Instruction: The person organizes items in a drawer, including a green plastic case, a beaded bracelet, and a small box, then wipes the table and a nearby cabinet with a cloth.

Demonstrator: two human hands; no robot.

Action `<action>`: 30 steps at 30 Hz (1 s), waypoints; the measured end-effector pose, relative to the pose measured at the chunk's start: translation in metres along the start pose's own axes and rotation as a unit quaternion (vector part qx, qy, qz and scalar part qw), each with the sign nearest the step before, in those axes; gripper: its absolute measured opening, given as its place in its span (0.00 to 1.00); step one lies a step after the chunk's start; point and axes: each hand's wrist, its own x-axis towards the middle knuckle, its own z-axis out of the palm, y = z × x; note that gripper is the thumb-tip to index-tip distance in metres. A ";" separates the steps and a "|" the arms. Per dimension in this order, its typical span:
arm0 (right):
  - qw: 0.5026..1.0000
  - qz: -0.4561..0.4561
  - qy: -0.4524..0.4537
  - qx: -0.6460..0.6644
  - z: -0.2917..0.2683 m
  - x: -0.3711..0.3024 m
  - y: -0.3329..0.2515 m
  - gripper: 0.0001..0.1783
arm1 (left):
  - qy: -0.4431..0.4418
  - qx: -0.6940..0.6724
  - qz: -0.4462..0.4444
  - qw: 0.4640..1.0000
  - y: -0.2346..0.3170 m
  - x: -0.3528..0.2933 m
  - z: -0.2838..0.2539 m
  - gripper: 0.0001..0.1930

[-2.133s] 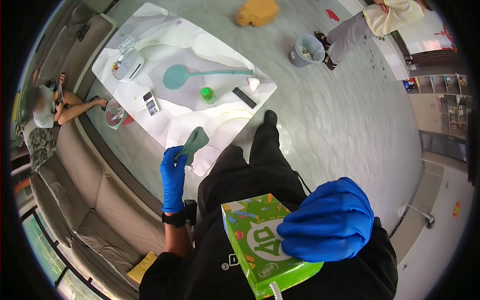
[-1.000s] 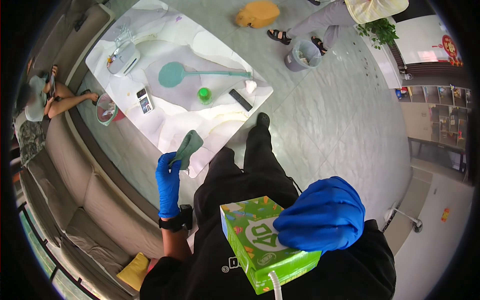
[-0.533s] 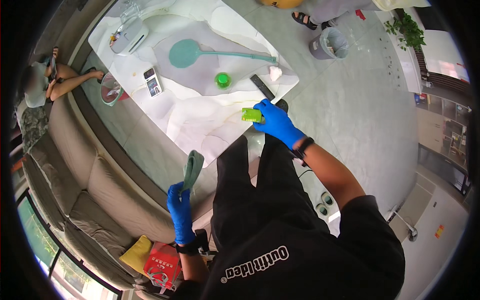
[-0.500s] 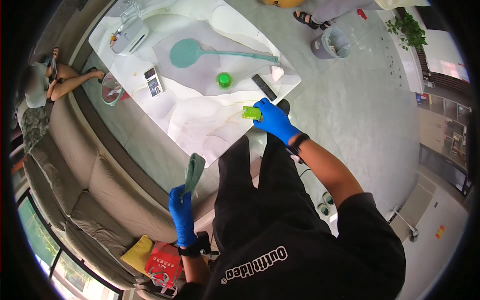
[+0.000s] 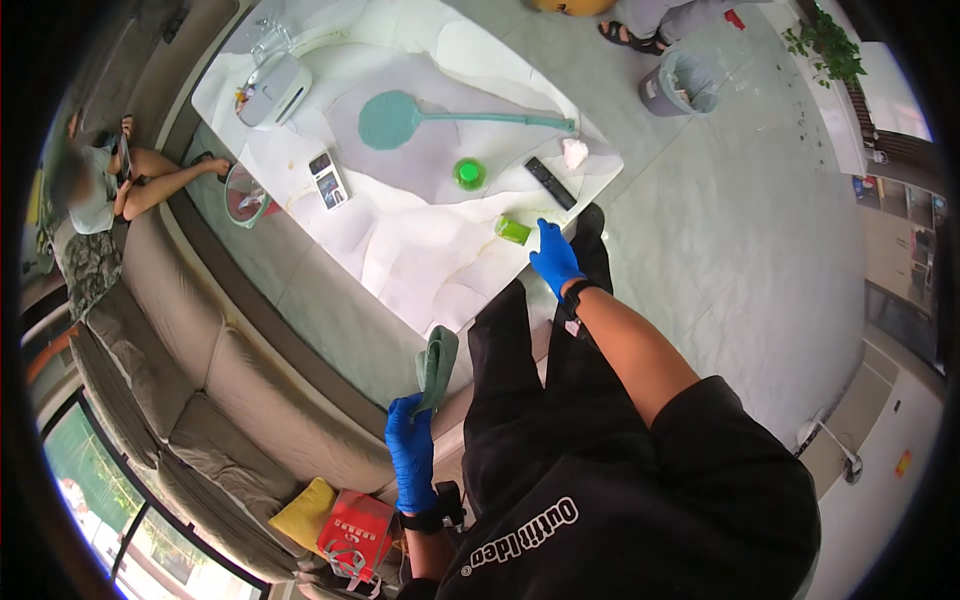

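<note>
My left hand (image 5: 411, 450), in a blue glove, is closed around a folded grey-green cloth (image 5: 436, 368) that stands up from the fist. The cloth is beside the near edge of the marble-patterned table (image 5: 400, 275). My right hand (image 5: 556, 258), also blue-gloved, is over the table's near right edge with its fingers apart and nothing in them. Just left of its fingertips a small bright green packet (image 5: 513, 230) lies on the table. Beyond it stand a green-capped bottle (image 5: 469, 174) and a black remote control (image 5: 550, 183).
A teal fly swatter (image 5: 392, 120), a phone (image 5: 327, 180), a crumpled white tissue (image 5: 574, 153) and a clear-and-white container (image 5: 275, 92) are on the table. Bins (image 5: 667, 92) stand beyond it. A person sits by the sofa (image 5: 230, 400) at far left; another person's feet show at the top.
My right hand has let go of the green packet, which now lies on the table, and has drawn back slightly. The left hand still holds the cloth. The whole view has shifted a little.
</note>
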 end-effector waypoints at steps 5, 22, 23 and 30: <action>0.977 -0.115 -0.155 0.086 -0.071 -0.050 0.008 0.36 | -0.158 -0.011 0.061 0.985 0.014 0.020 0.023 0.11; 0.978 -0.169 -0.066 0.104 -0.315 -0.208 -0.005 0.15 | -0.382 0.125 0.362 0.841 0.232 -0.019 0.125 0.11; 0.980 -0.164 -0.023 0.107 -0.332 -0.220 0.006 0.15 | -0.385 0.135 0.371 0.834 0.242 -0.023 0.141 0.11; 0.968 -0.008 0.114 0.222 -0.427 -0.316 0.109 0.22 | -0.465 0.172 0.428 0.755 0.337 -0.102 0.291 0.13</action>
